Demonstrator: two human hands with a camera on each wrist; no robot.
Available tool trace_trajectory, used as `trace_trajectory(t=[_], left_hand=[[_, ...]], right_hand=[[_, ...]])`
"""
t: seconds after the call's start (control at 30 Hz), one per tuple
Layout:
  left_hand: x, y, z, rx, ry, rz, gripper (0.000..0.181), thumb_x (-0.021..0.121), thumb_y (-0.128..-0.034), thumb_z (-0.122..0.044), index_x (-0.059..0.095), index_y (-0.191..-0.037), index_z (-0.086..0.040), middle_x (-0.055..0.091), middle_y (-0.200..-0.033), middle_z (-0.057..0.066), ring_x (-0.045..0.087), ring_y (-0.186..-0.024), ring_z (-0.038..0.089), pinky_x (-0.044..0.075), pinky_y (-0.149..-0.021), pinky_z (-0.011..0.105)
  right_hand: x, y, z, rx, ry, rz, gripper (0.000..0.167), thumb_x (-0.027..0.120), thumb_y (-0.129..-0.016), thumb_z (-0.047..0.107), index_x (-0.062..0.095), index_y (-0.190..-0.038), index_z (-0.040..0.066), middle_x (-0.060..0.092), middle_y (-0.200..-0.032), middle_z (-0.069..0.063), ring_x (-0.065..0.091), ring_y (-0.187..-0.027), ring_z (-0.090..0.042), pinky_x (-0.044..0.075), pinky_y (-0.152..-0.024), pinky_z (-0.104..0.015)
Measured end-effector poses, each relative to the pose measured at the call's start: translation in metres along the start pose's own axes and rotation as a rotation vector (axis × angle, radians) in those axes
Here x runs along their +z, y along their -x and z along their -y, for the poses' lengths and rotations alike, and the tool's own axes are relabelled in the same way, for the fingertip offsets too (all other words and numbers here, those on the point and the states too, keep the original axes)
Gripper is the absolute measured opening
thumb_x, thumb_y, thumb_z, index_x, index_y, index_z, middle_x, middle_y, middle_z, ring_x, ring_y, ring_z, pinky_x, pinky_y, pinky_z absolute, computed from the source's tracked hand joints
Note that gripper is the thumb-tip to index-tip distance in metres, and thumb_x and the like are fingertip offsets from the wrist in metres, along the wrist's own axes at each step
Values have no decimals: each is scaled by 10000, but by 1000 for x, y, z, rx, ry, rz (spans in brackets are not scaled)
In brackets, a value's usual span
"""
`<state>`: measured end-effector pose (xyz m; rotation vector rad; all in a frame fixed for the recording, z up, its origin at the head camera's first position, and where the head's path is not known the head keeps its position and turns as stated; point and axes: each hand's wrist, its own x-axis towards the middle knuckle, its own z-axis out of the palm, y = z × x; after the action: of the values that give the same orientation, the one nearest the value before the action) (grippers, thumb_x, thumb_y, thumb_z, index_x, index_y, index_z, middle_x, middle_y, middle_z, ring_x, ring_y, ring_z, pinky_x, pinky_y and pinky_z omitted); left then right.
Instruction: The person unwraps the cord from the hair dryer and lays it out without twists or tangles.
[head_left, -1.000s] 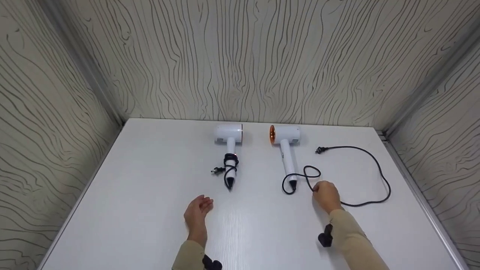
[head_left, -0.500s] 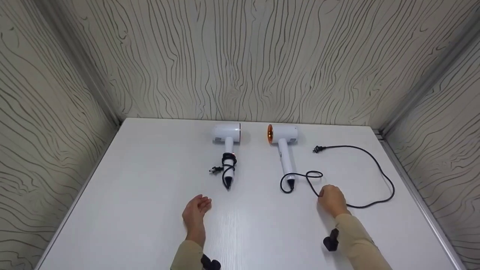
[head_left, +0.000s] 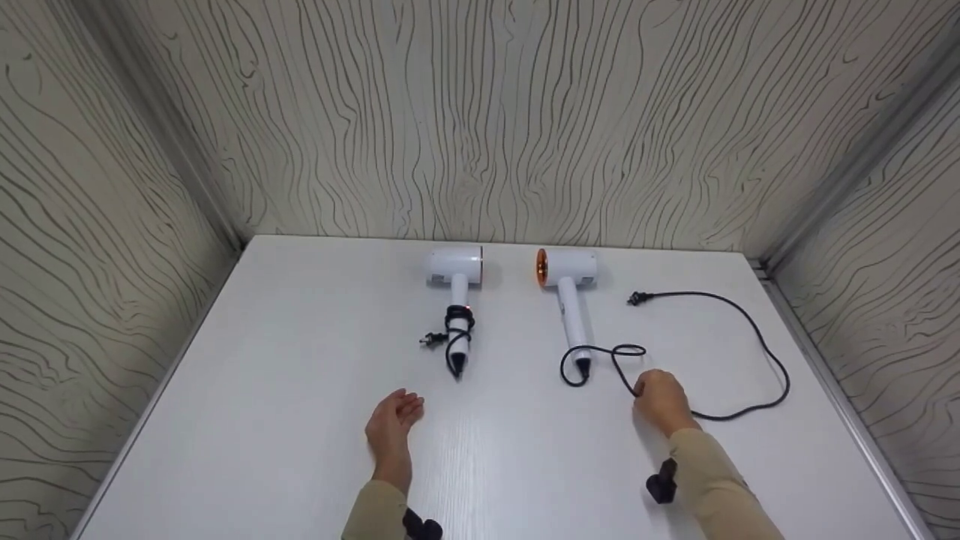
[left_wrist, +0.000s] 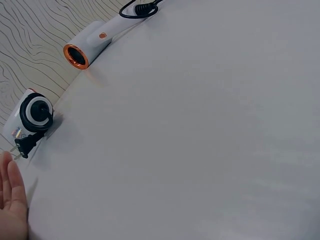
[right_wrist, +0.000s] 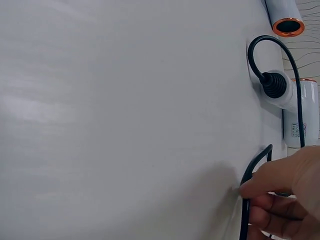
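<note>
White worktop point(head_left: 300, 322): the right grip point(head_left: 661, 401) pinches a loose black cord point(right_wrist: 245, 212) trailing from the right-of-centre hair dryer point(head_left: 573, 307), the left grip point(head_left: 388, 431) lies relaxed, empty; cord-gathering seems in hand, probably needing guided slack next.

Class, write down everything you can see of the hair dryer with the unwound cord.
The hair dryer lies flat on the white tabletop, barrel at the far side. It looks like glossy white plastic, with an orange-rimmed opening facing left, an orange button on the handle and a ribbed black sleeve at its end. Its black cord loops across the handle; the right hand pinches it before it curves to a plug.
</note>
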<state>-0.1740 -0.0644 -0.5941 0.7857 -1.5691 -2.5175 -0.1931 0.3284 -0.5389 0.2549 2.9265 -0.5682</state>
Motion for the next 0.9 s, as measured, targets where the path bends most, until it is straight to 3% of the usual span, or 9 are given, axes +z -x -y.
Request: trace_trajectory(t=[0.2,0.33,0.47,0.67,0.8,0.9], left_hand=[[-1,0,-3,-20,38,-3,377,432,-996,-147,510,-1246,124,694,-920,87,696,-806,105,590,-763,226],[-1,-1,-4,-25,47,2,373,414,-1002,-126,489,-1260,134,692,-896,62,693,-790,94,586,-755,213],[-1,-1,-3,-20,41,-3,360,397,-1000,-103,493,-1251,136,685,-893,64,690,-778,97,585,-748,210],[-1,-2,-2,-25,7,-6,355,402,-1000,-117,518,-1249,109,687,-958,97,696,-813,103,589,-776,217],[-2,0,-1,-22,7,-2,365,405,-1008,-135,517,-1253,111,691,-993,131,701,-839,122,592,-794,236],[-1,3,-1,-26,-23,2,372,400,-1016,-165,519,-1263,87,684,-1039,145,702,-886,137,591,-825,245]], right_hand=[[-10,5,4,35,119,89,101,585,-796,-69,663,-856,-93,676,-836,-229,618,-743,-273,549,-684,-422],[-13,6,6,42,139,76,169,595,-823,16,613,-889,-138,662,-830,-256,572,-687,-249,533,-639,-397],[-8,2,4,72,69,-8,342,580,-902,156,580,-977,-178,654,-893,-314,619,-729,-299,538,-670,-421],[1,-12,-1,129,-73,-129,469,568,-930,186,478,-1225,-167,625,-1059,-372,634,-946,-463,538,-811,-498],[1,-23,-6,89,-239,-163,571,580,-932,152,364,-1389,-114,610,-1095,-340,610,-999,-436,507,-870,-500],[-2,-30,-10,35,-338,-199,510,575,-929,95,417,-1373,-99,609,-1081,-316,609,-994,-416,513,-847,-472]])
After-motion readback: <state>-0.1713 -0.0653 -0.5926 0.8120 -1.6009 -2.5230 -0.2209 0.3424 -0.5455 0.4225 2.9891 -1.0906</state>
